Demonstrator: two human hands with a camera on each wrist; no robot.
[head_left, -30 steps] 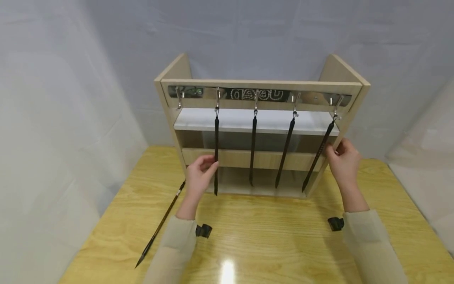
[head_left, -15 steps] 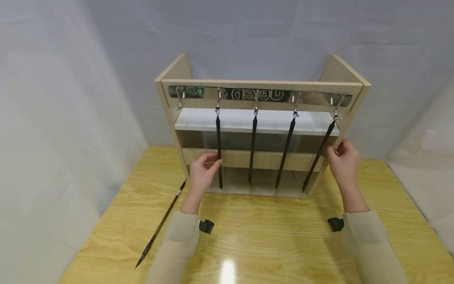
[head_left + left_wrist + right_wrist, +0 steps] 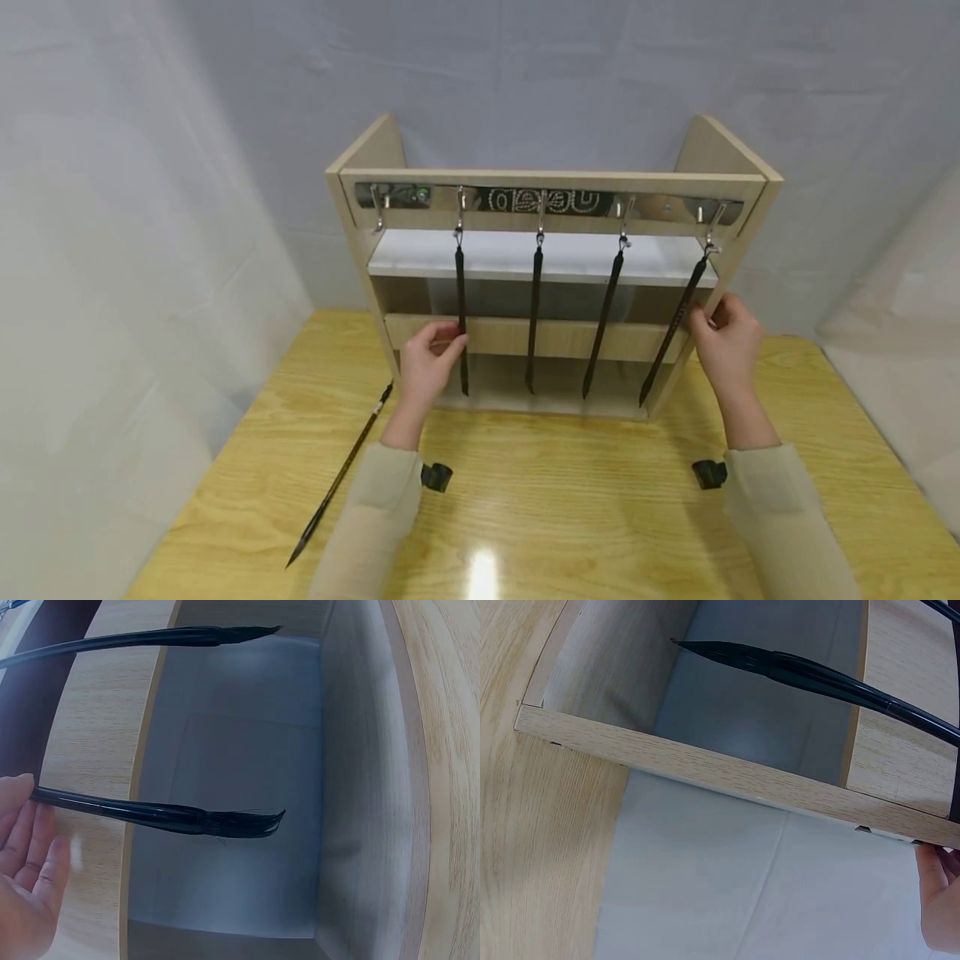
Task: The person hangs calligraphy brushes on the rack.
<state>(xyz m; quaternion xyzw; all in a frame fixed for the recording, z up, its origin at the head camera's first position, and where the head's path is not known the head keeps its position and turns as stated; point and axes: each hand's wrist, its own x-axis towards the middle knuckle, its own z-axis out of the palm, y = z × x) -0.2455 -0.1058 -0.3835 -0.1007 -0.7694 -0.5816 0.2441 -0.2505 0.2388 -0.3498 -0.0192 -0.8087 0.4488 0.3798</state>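
My left hand (image 3: 427, 358) pinches the dark handle of a writing brush (image 3: 461, 283) that hangs by its loop from the second hook from the left. In the left wrist view that brush's bristles (image 3: 240, 823) are bent at the tip. At the right side of the light wooden shelf (image 3: 495, 335), my right hand (image 3: 727, 337) grips the side panel, thumb at its front edge; part of its fingers is hidden. Close to this hand hangs another writing brush (image 3: 675, 329), from the rightmost hook. Two more brushes hang between, a middle brush (image 3: 535, 317) and its right neighbour (image 3: 603, 325).
A shiny rail (image 3: 652, 207) with several hooks runs along the shelf's upper front; its leftmost hook (image 3: 378, 210) bears no brush. One more brush (image 3: 341, 475) lies on the wooden table (image 3: 570, 500), left of my left forearm. Pale sheeting (image 3: 525, 75) surrounds the table.
My left hand has moved slightly right, and the brush's lower end has shifted right and back toward the shelf. Since half a second ago little differs. The right hand stays in place.
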